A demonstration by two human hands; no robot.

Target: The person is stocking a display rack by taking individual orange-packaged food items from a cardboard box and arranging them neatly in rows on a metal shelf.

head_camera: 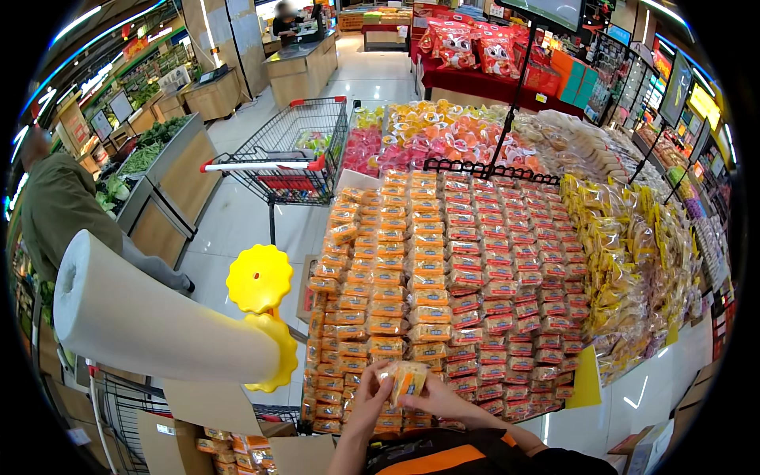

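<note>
Both of my hands hold one orange-labelled wrapped snack pack (408, 380) over the near edge of the display. My left hand (371, 395) grips its left side, and my right hand (436, 396) grips its right side. Beneath and beyond lie stacked rows of orange-labelled packs (389, 276), with rows of red-labelled packs (499, 270) to their right. At the lower left, an open cardboard box (172, 442) contains more orange-labelled packs (240, 448).
A large plastic bag roll (160, 314) on a yellow-knobbed holder (259, 278) rises at the left. Beyond it stand a shopping cart (285, 142) and a person in a green jacket (65, 208). Yellow-wrapped packs (623, 249) lie right, beside a yellow card (585, 380).
</note>
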